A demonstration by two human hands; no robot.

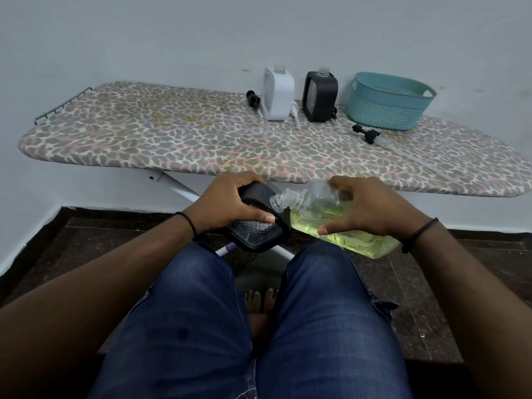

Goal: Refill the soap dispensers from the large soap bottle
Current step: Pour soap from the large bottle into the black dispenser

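**A:** Start wide: the ironing board (172, 139) runs across the view by the wall, and the person sits in front of it, knees toward the camera. At its far edge stand a teal basket (390, 103), a white dispenser (277, 95) and a black dispenser (321, 96), both with open necks. A loose pump (367, 133) lies near the basket.

**B:** And the action is down low, in front of the board's near edge?

**A:** Right there. The right hand (371, 211) grasps the large soap bottle (339, 226), fingers wrapped over its top, thumb along the near side. The bottle lies nearly flat, its long axis running from lower right up to the left, the yellow-green soap pooled in the lower half.

**B:** So the neck points at the other hand.

**A:** Exactly. The left hand (230, 207) grips a second black dispenser (259, 226), tilted, just left of the bottle. The bottle's open mouth (277, 201) sits right at that dispenser's top; whether the two rims touch is hard to tell.

**B:** Soap running yet?

**A:** None visible in the neck. By my reading, the bottle's base needs lifting for it to flow.
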